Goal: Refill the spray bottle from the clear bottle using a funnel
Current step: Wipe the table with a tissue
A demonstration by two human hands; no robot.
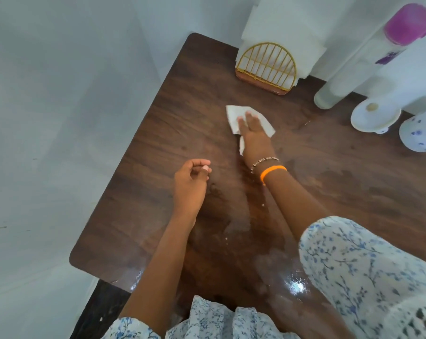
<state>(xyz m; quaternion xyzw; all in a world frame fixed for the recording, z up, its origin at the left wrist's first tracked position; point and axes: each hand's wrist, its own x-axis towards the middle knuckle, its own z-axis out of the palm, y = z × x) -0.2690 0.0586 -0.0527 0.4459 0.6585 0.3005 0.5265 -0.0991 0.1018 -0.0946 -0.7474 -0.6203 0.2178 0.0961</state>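
My right hand (252,134) lies flat on a white paper napkin (234,116), pressing it onto the brown wooden table (182,99) near its middle. My left hand (191,183) hovers over the table nearer to me, fingers loosely curled with nothing in them. At the far right stands a tall clear bottle (349,77) with a pink cap. Just in front of it a white funnel (374,116) rests on the table. Beside the funnel, a white container with blue flowers (418,134) is cut off by the frame edge.
Wet, shiny patches (295,285) cover the table close to me and to the right of my arm. A gold wire napkin holder (267,67) with white napkins stands at the back edge. White walls and floor surround the table on the left.
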